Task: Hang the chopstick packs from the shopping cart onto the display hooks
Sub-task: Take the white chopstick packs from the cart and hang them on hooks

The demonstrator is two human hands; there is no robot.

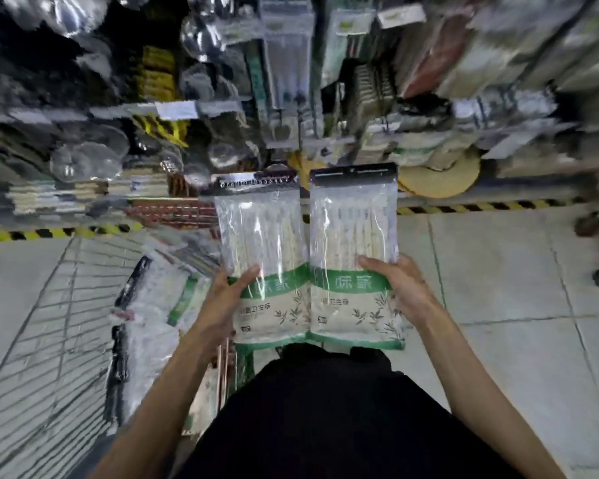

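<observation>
Two hands (222,302) (406,288) grip two chopstick packs (265,243) (354,229) upright.

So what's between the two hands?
Two clear plastic, green-labelled chopstick packs side by side: left pack in the left hand, right pack in the right hand. Head view.

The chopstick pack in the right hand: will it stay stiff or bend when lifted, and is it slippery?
The right chopstick pack probably stays stiff along its length, since straight sticks fill it and it stands upright though the right hand holds only its lower part. Its glossy clear film looks slippery. The black top strip may flex.
</observation>
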